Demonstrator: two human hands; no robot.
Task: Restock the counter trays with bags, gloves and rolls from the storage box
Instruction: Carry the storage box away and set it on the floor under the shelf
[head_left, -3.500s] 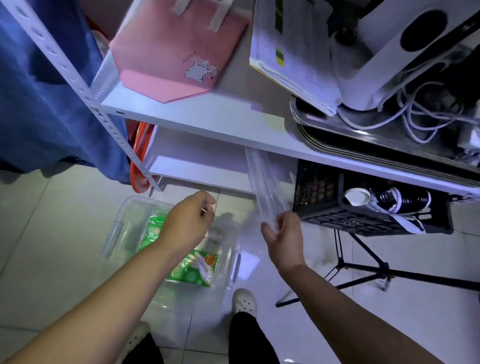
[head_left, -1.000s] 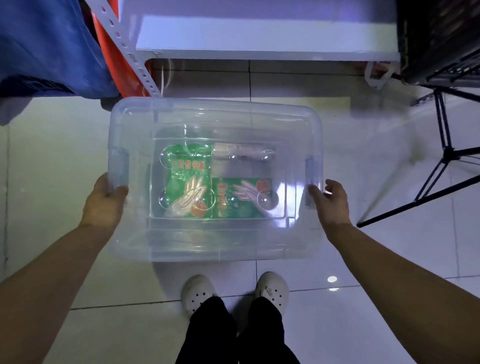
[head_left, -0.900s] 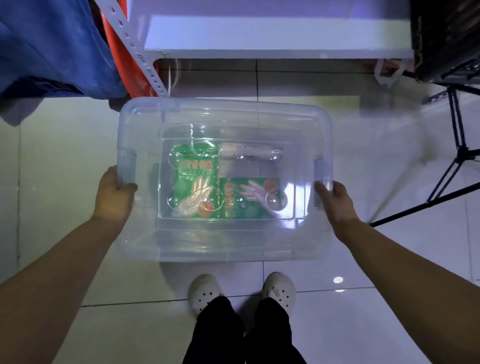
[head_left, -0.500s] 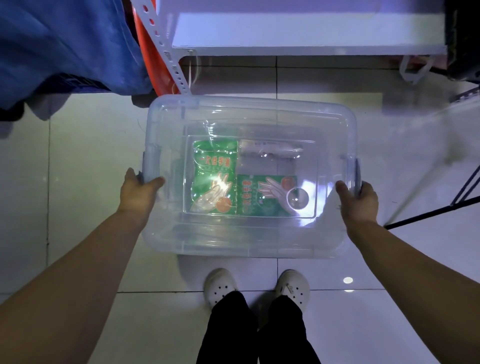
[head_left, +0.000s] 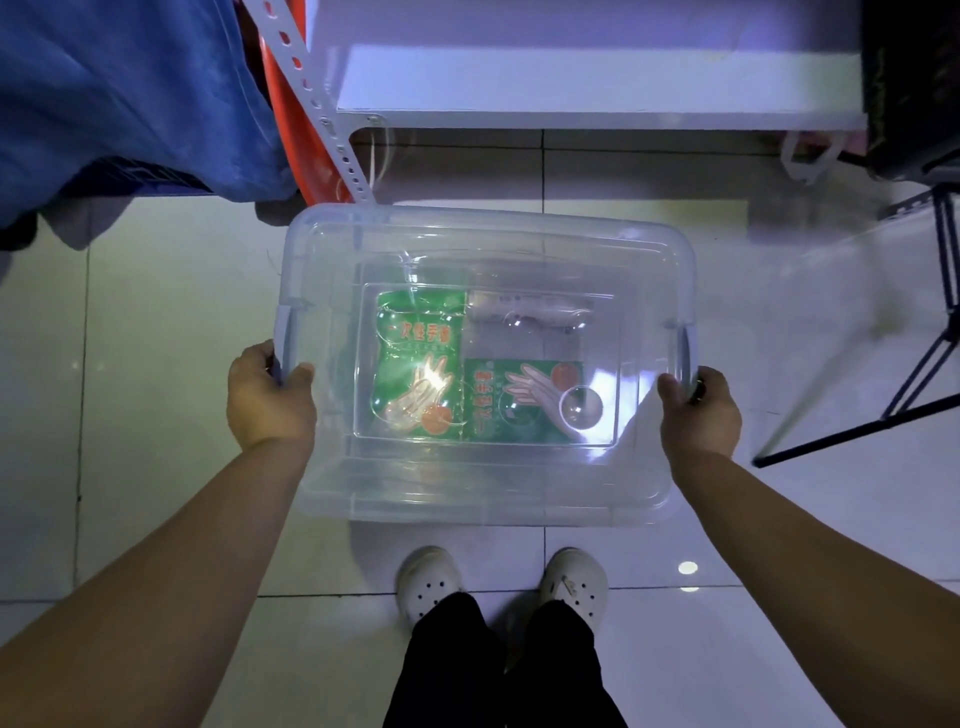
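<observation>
Clear rigid plastic storage box (head_left: 488, 488), nearly empty, judged light; slick walls. Left hand (head_left: 270, 402) and right hand (head_left: 698, 410) had fingers curled shut round the grey side handles, the best hold.

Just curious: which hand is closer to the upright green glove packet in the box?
Left. The left hand grips the box's left handle, beside the upright green glove packet; the right hand grips the far handle.

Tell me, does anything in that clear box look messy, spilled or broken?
Nothing stands out. The clear box is closed with its lid on, held by the left hand and right hand. Inside, two green glove packs lie flat beside a pale roll.
</observation>
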